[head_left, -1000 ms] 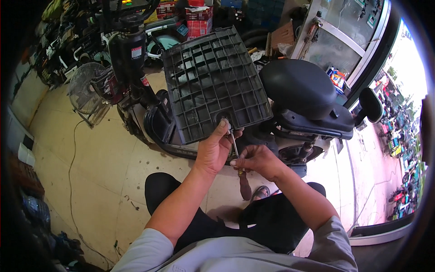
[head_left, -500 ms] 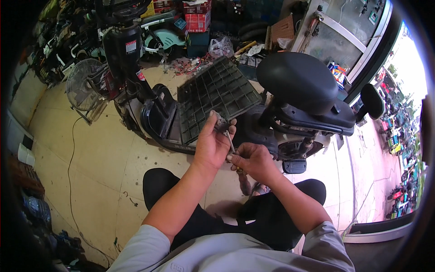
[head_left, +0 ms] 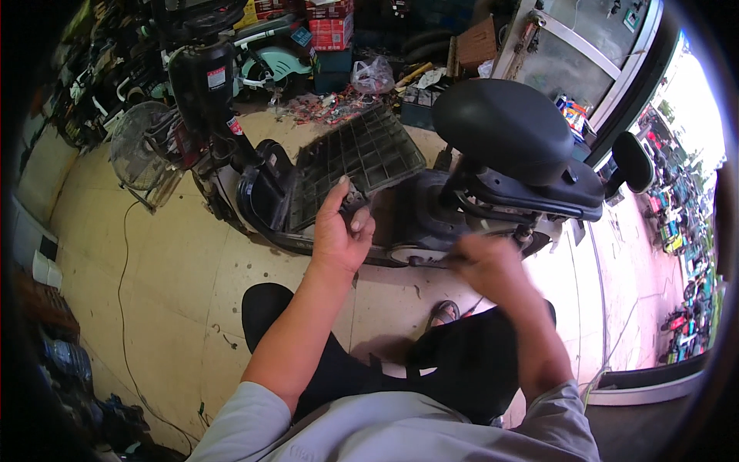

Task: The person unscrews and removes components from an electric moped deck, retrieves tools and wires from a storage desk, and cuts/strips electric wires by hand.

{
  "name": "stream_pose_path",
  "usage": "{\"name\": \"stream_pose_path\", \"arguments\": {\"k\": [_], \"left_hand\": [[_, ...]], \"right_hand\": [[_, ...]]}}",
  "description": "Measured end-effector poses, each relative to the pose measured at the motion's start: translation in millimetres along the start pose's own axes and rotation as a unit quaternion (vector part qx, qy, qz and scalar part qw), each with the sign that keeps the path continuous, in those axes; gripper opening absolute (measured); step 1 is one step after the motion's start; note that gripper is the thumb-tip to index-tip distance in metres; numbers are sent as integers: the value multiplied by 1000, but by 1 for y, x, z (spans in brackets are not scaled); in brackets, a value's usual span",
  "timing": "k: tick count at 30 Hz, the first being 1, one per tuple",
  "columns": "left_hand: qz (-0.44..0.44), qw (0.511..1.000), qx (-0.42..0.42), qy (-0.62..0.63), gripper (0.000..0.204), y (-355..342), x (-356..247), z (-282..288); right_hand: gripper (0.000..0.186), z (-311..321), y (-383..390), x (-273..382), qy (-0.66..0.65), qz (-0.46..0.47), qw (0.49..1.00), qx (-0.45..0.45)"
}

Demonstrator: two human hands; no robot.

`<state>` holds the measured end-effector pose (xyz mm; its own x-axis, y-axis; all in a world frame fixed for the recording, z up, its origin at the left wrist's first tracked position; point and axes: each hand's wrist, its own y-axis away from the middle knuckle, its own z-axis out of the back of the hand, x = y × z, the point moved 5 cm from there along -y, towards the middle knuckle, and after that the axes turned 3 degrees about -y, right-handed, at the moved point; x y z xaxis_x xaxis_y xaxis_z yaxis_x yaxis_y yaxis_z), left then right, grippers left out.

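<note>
My left hand is raised at the near edge of a dark ribbed plastic panel. Its thumb points up and its fingers curl round a small greyish piece too indistinct to name. The panel tilts up over the footboard of a black electric scooter. My right hand is smeared by motion beside the scooter's lower side, below the seat. Whether it still holds the screwdriver seen earlier does not show.
A standing fan is at the left, its cable running over the tiled floor. Behind the scooter lie loose scraps, a plastic bag and red boxes. A glass door stands at the right.
My right hand has swung right and slightly up, away from my left hand, taking the screwdriver's shaft out of the left fingers. My left hand has shifted left; the panel sits lower.
</note>
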<state>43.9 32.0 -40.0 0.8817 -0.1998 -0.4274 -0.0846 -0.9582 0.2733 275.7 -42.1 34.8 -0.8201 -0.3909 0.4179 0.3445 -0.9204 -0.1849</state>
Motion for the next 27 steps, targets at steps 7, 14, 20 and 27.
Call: {"name": "stream_pose_path", "arguments": {"k": [7,14,20,27], "left_hand": [[-27,994,6,-105,30,12,5,19],[-56,973,-52,-216,30,28,0,12],[-94,942,-71,-314,47,35,-1,16],[-127,899,-96,-408,57,38,13,26]], "right_hand": [[16,84,92,-118,-24,-275,942,-188],[17,-152,291,-324,-178,-549,816,-31],[16,-184,288,-327,-173,-573,801,36],[16,-59,202,-334,-196,-389,888,-150]]}}
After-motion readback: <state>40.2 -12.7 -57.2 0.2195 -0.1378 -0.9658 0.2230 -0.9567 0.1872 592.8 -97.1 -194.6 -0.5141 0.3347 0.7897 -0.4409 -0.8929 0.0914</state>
